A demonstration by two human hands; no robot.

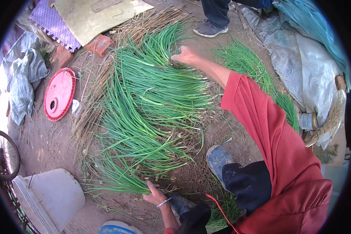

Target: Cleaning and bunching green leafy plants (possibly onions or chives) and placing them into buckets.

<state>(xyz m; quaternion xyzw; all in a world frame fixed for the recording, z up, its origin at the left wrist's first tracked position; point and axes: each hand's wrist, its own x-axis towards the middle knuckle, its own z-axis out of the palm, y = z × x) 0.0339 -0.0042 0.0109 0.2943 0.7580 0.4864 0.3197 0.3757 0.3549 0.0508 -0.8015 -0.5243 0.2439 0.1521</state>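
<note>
The fingers of the left hand are wrapped around the root end of a small green bunch, low down in the view. Its long, thin leaves spread out to the left. The fingers of the right hand are at the root ends near the top of the big green pile, but nobody can tell from here if they pinch any stalks or just touch them.

A shiny band goes around the left wrist. A red sleeve covers the right arm, but the part by the hand is bare.

The big green pile lies on the brown ground between the 2 hands. Its leaf tips point mostly left and its pale root ends mostly point right. Dry straw runs along its left side and past its top. The person's right boot is muddy and is near the pile, and the left boot is just beside the left hand. More loose greens lie off to the right.

Farther out on the left is a round red lid with a hole in it (it looks a bit like a big button). A white bucket is below it, near a wheel. At the top are a purple mat, a tan board and another person's shoe. On the right, a small jar is beside a crumpled plastic sheet.
</note>
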